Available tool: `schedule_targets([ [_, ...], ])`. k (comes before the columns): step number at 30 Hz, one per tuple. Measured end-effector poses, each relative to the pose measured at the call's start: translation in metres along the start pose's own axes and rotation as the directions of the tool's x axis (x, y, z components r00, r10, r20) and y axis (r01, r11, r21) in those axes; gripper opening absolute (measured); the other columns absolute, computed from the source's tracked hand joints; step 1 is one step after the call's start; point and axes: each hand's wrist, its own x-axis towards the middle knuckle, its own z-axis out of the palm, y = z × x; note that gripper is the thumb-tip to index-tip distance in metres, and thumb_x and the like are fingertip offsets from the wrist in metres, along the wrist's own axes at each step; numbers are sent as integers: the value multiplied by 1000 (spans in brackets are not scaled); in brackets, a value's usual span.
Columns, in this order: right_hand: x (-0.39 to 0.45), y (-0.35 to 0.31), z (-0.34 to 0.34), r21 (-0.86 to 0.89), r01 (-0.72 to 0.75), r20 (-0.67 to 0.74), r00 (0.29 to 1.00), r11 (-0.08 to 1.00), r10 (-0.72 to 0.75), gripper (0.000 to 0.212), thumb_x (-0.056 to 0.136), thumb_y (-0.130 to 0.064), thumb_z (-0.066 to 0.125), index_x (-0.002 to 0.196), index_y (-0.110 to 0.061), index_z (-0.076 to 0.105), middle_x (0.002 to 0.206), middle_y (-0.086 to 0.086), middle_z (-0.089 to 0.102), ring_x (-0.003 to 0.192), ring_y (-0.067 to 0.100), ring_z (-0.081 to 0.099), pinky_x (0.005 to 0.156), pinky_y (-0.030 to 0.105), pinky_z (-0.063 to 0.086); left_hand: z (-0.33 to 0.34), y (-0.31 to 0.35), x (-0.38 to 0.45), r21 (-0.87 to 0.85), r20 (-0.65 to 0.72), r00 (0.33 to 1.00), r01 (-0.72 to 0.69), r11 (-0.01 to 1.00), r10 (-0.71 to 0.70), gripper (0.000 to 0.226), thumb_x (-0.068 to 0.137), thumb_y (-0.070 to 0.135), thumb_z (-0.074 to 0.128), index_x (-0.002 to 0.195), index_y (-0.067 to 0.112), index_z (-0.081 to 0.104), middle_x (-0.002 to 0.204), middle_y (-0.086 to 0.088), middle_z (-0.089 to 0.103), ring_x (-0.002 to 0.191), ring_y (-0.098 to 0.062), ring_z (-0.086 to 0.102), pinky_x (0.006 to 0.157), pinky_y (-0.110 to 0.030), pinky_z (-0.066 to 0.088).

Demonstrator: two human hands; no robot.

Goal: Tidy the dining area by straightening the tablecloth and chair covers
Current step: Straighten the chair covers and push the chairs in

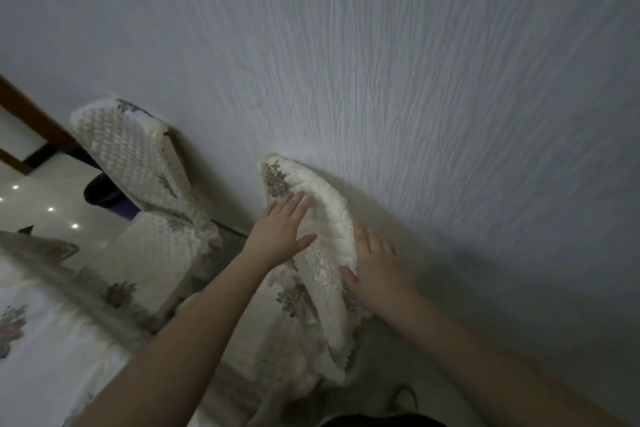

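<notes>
While flat on chair cover (325, 218), left hand (280, 232), right hand (375, 263) opposite

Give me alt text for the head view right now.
Both hands press flat on the cream quilted floral chair cover of the chair against the textured grey wall: left hand on its front, right hand on its wall side. A second covered chair stands left.

Your near chair cover (322, 253) sits tight against the textured wall (415, 80), so there's no room behind it. Open gap on its left before the second covered chair (138, 166). The desk (41, 322) edge blocks lower left.
</notes>
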Motion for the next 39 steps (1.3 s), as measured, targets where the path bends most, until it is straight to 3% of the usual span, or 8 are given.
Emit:
schedule_targets([
  [8,21,-10,36,76,-137,61,989,988,132,84,91,-41,46,150,-14,-9,156,13,17,135,30,33,109,43,32,15,-38,61,49,34,982,-186,981,185,100,81,67,54,154,23,3,162,-2,4,149,-22,0,119,-47,7],
  [15,37,-13,40,160,-174,59,984,972,167,87,93,-35,48,149,-20,-16,155,12,15,126,32,41,101,42,39,28,-72,85,-51,-23,952,-306,951,306,101,76,57,67,153,26,10,159,3,17,147,-19,13,117,-47,13],
  [20,39,-15,39,193,-189,51,982,963,182,87,93,-31,50,149,-22,-15,155,10,16,123,32,43,98,41,41,31,-84,100,-96,-40,957,-290,952,287,104,69,56,75,151,21,19,155,-1,27,145,-22,17,119,-47,11],
  [23,44,-11,40,343,-211,71,977,915,199,90,88,-34,58,150,-29,-7,152,4,27,121,25,47,97,44,45,28,-88,111,-108,-37,963,-269,957,267,101,64,53,80,145,17,31,147,-5,37,141,-25,27,119,-45,11],
  [26,52,-8,41,491,-307,97,949,815,299,91,71,-47,65,146,-34,15,126,-12,52,106,13,57,87,40,52,23,-90,122,-136,-39,965,-262,956,259,93,58,55,82,134,18,43,137,-5,47,132,-26,39,117,-44,18],
  [28,53,-8,42,491,-336,117,940,803,322,84,65,-50,63,140,-35,28,118,-11,59,101,14,61,83,38,53,20,-91,129,-141,-29,970,-245,959,243,89,54,61,81,126,20,49,130,-2,53,125,-25,45,111,-42,27],
  [34,50,-3,44,491,-290,114,956,822,269,77,77,-21,67,144,-32,31,119,-11,56,101,8,54,77,21,40,11,-91,134,-99,30,953,-298,949,303,81,54,59,83,111,12,50,108,-5,57,99,-23,54,88,-33,39],
  [39,60,-10,43,456,-274,153,961,847,228,76,72,-30,67,140,-34,32,116,-11,57,104,14,58,80,27,46,1,-106,128,-7,73,953,-295,956,294,79,57,65,78,111,14,50,105,-3,61,97,-24,57,87,-35,40],
])
